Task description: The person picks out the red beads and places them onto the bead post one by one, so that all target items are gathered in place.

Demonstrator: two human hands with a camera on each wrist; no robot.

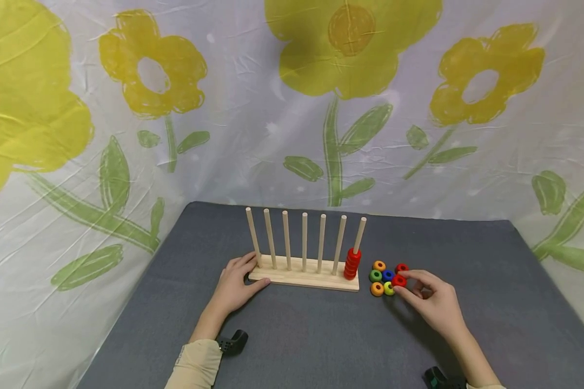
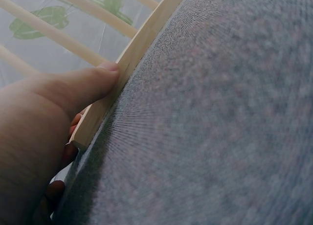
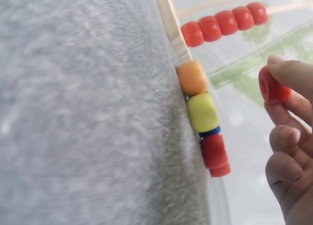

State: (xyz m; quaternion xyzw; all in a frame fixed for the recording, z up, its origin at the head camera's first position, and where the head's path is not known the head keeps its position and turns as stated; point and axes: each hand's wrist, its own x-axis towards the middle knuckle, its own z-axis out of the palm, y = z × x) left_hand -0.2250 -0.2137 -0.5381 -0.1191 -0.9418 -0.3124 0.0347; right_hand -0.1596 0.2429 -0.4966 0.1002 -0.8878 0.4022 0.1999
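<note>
A wooden peg stand (image 1: 297,277) with several upright pegs sits on the table. Several red beads (image 1: 352,265) are stacked on its rightmost peg. My left hand (image 1: 236,283) grips the stand's left end, thumb on the front edge; its other fingers are partly hidden behind the base in the left wrist view. Between thumb and index finger, my right hand (image 1: 433,300) pinches a red bead (image 3: 274,85), raised above the loose beads. Below it lie an orange bead (image 3: 192,78), a yellow-green bead (image 3: 203,112) and red beads (image 3: 213,151). A green bead (image 1: 376,276) and a blue bead (image 1: 387,276) are in the same cluster.
A dark grey cloth covers the table (image 1: 321,335). Behind it hangs a pale curtain (image 1: 238,135) printed with yellow flowers. The loose beads lie close together, just right of the stand.
</note>
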